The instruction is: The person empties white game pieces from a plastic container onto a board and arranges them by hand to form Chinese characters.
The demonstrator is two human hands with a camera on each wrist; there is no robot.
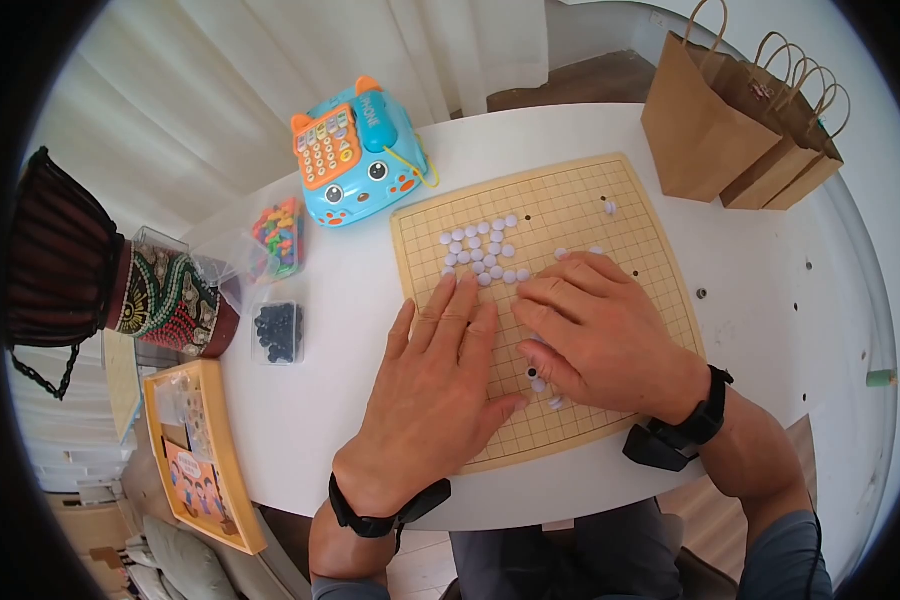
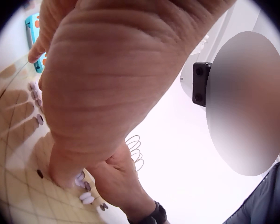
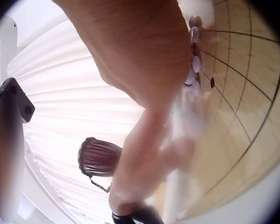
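A white counter [image 1: 340,430] carries everything near the hands. On it lies a tan board [image 1: 570,180] printed with a grid, set at a slant. Brown paper bags [image 1: 710,130] with looped handles stand beyond the board's far right corner. At the counter's left side is a dark red drum-like object [image 1: 65,250] with a patterned body. A blue and orange toy phone [image 1: 360,160] sits just beside the board's far left corner.

The left hand [image 1: 430,380] is open, palm down over the near left part of the board, its fingers pointing away from the person and the fingertips beside the white pieces [image 1: 476,255]. The right hand [image 1: 600,325] is open too, reaching in from the right with its fingers loosely bent; what lies beneath its palm is mostly hidden.

Left of the board, one clear tub [image 1: 280,235] holds bright coloured bits and another, smaller tub [image 1: 278,333] holds black pieces.

The white pieces are on the board, mostly clustered beyond the left fingertips, with a few by the right thumb and fingers and one farther off to the right.
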